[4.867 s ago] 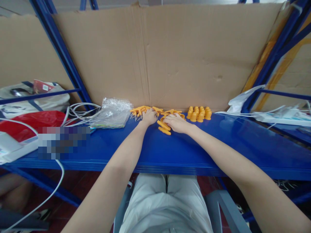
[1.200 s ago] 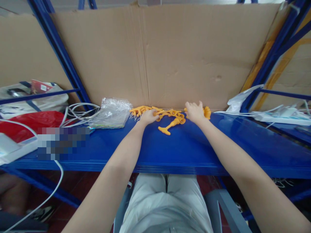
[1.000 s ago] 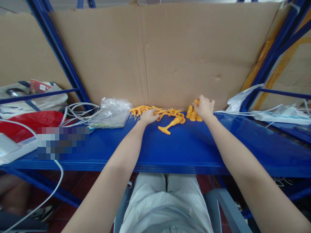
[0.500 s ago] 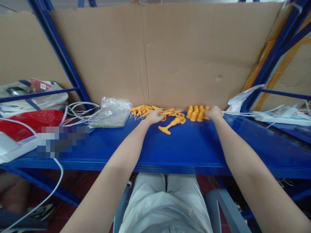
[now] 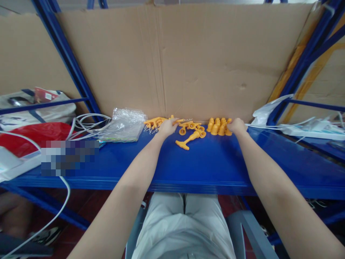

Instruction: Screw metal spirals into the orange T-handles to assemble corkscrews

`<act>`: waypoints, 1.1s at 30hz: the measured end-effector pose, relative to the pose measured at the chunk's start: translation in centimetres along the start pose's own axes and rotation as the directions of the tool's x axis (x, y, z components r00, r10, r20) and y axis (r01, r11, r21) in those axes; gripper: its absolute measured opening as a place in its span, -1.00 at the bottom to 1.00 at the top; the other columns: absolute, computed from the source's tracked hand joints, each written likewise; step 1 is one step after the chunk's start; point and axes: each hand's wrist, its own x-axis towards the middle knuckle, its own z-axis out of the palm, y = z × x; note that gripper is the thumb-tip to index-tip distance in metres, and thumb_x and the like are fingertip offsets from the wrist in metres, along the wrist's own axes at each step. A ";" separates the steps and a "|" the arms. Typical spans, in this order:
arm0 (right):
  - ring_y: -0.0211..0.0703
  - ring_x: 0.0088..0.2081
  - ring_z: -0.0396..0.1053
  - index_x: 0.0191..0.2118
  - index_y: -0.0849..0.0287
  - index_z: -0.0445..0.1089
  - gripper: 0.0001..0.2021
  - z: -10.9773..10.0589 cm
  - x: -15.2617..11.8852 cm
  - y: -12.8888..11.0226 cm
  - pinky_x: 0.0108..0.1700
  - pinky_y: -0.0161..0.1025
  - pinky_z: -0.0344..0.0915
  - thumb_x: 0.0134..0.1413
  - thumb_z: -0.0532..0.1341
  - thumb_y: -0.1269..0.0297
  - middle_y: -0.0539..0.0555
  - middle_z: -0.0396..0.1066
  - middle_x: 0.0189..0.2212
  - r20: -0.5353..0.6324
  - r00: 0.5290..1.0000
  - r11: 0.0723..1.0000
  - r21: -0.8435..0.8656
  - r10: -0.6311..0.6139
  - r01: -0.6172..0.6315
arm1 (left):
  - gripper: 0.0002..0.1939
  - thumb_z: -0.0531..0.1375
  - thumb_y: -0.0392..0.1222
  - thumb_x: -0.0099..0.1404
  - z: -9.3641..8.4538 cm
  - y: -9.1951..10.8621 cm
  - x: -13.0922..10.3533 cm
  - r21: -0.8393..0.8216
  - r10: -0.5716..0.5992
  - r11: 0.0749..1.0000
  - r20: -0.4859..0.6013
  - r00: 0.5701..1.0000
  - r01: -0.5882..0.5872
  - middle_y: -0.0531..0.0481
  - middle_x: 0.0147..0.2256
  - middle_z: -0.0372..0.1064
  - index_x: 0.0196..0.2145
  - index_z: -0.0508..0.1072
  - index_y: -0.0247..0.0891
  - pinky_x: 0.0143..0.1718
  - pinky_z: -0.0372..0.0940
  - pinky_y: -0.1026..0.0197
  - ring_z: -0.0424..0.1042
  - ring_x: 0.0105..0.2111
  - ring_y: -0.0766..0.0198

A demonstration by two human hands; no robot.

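Observation:
My left hand (image 5: 167,128) is closed round the handle of a yellow corkscrew (image 5: 180,121), whose metal spiral points right. Beside it on the left lies a pile of yellow corkscrew handles (image 5: 155,121) with bare metal spirals. To its right are assembled corkscrews (image 5: 192,125) with bell-shaped sleeves, and one more complete corkscrew (image 5: 188,141) rests in front of them. My right hand (image 5: 238,126) grips a yellow bell-shaped sleeve (image 5: 228,131) at the right end of several upright sleeves (image 5: 216,126); its fingertips are partly hidden.
A stack of clear plastic bags (image 5: 125,126) lies left of the pile on the blue table (image 5: 188,169). White cables (image 5: 86,124) and a red bag (image 5: 40,135) are farther left. A cardboard sheet (image 5: 205,64) stands behind. White cables and a power strip (image 5: 312,132) sit at right.
My left hand has shifted slightly left and back, and a corkscrew with its spiral pointing right now shows in it. My right hand has stayed at the sleeves.

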 end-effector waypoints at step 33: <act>0.16 0.02 0.40 -0.04 0.29 0.52 -0.61 0.6 -1.2 -1.7 0.10 0.10 0.17 0.26 -0.04 0.39 0.39 0.47 0.01 -0.196 0.947 0.967 -0.035 -0.255 0.253 | -0.46 0.08 -0.22 0.43 1.9 -1.5 -0.6 0.181 0.024 0.983 0.109 0.994 -0.043 -0.27 0.23 0.41 0.34 0.32 -0.14 0.27 0.19 -0.30 0.35 0.25 -0.16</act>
